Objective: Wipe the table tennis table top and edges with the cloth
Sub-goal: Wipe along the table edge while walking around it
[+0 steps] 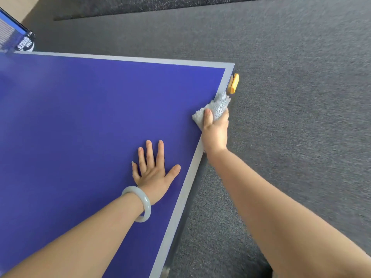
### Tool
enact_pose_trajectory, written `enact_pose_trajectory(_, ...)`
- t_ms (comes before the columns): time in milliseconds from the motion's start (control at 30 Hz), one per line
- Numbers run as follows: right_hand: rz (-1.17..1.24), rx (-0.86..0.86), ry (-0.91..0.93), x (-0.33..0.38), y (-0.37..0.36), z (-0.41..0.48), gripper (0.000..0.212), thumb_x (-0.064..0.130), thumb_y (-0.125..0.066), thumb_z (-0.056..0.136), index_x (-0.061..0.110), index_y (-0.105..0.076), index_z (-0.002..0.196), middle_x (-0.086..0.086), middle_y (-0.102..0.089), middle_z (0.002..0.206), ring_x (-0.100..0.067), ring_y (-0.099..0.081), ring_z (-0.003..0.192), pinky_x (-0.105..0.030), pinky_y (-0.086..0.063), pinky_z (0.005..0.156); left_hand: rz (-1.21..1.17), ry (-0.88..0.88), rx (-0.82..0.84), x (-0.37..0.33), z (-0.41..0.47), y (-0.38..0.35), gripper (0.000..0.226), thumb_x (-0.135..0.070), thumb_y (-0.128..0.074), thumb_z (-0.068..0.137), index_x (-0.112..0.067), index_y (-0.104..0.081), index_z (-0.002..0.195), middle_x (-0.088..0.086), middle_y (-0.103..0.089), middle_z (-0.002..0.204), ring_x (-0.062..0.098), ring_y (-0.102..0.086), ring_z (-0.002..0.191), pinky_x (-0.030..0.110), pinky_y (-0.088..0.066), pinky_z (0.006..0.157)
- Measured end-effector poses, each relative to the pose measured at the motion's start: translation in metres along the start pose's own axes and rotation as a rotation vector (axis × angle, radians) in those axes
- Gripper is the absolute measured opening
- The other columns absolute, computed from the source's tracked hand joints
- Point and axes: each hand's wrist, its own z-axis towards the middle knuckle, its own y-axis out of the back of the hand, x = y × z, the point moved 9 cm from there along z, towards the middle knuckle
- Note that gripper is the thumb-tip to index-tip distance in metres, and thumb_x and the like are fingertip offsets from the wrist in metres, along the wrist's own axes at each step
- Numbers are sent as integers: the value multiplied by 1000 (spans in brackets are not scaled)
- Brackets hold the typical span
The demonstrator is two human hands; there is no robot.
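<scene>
The blue table tennis table (84, 121) fills the left half of the view, with a pale grey border line along its far and right edges. My right hand (214, 131) grips a fluffy grey cloth (217, 106) wrapped over the right edge, a short way below the far right corner. The thumb lies on top of the cloth and the other fingers are hidden over the side. My left hand (153, 169) lies flat on the blue top with fingers spread, holding nothing. A pale bangle sits on that wrist.
A yellow corner piece (234, 83) sticks out below the table's far right corner, just beyond the cloth. The net and its post (19, 37) show at the far left. Grey carpet (291, 97) covers the floor to the right and beyond.
</scene>
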Motion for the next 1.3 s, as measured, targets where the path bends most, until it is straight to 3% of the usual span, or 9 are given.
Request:
enact_pose_trajectory(133,29,87,2,-60,-9,-103,72,43,-44,102,21,-4,158,-6,-16,162,-12,-20,145,-14,-18,105,-50,5,-17,1,1,0,72,-52,-29,101,-41,25,148,-8,36,156,17,32,144,49,13,118)
enact_pose_trajectory(200,35,133,-23,-73,-11,-119,72,42,-42,102,20,-4,158,-6,-16,161,-9,-19,143,-11,-17,102,-46,4,-30,1,0,1,70,-50,-27,102,-40,25,148,-8,35,157,17,31,145,49,12,118)
enact_pose_trajectory(300,20,98,-46,-59,-10,-81,68,42,-41,102,11,-13,156,-15,-25,158,-26,-26,146,-29,-24,114,-64,5,-30,1,1,1,70,-47,-28,102,-40,23,149,-8,33,158,17,30,146,49,13,117)
enact_pose_trajectory(367,33,33,-79,-36,-3,-44,68,45,-40,103,8,-18,155,-17,-30,156,-30,-33,143,-35,-26,113,-74,8,-29,1,2,1,69,-45,-29,102,-40,21,150,-8,32,158,17,29,146,48,14,117)
enact_pose_trajectory(500,61,-2,-103,-23,0,-30,70,50,-36,103,13,-13,158,-14,-22,161,-28,-27,146,-34,-23,113,-71,4,-25,1,4,0,69,-45,-28,102,-40,21,150,-7,32,158,19,29,146,49,14,116)
enact_pose_trajectory(767,-1,61,-22,-102,-18,-199,65,38,-35,104,20,-5,158,-10,-22,159,-18,-22,146,-17,-14,111,-148,-26,-16,0,4,-1,65,-46,-24,102,-41,17,151,-7,28,160,19,28,146,50,14,118)
enact_pose_trajectory(933,-33,15,-65,-106,-21,-188,66,43,-34,103,14,-11,158,-14,-24,156,-28,-29,143,-28,-24,110,-185,-101,-40,-2,0,5,67,-40,-32,102,-37,11,154,-5,25,161,21,26,147,50,14,118)
enact_pose_trajectory(1100,-34,-7,-36,-103,-18,-189,65,46,-33,103,13,-16,157,-16,-28,153,-30,-36,139,-38,-30,111,-175,-352,-168,12,-42,1,61,-28,-36,105,-30,-4,157,-2,13,164,19,16,150,39,10,121)
enact_pose_trajectory(1300,-70,2,-60,-102,-19,-192,64,48,-31,104,14,-16,156,-15,-26,156,-32,-33,142,-41,-27,113,57,-428,-136,94,-142,-57,63,-46,-22,102,-39,16,152,-13,29,158,7,28,145,37,10,121)
